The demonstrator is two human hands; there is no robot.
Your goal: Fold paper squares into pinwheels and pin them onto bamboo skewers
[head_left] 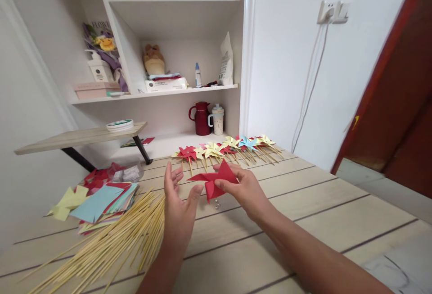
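Head view: red paper pinched at centre frame

And it's the right hand (248,192) doing the holding, thumb in front and fingers behind, gripping a bright red, pointed, folded-paper piece (211,187) mid-frame, just above the tabletop! That pinch presumably keeps the folds from springing apart. Over on its left, the left hand (180,204) is empty, fingers spread and thumb just beside the paper; whether they touch, I can't tell. Perhaps it's poised there to steady the loose point.

Below the paper sit small, shiny, silvery pieces (217,204), close by, maybe for easy reach. Lower left, thin straw-coloured wooden sticks (111,240) fan out in a loose heap, beside a stack of multicoloured paper sheets (97,201). And across the back, a row of red, yellow and blue paper pinwheels on sticks (213,150) lies lined up, apparently to leave working room in front!
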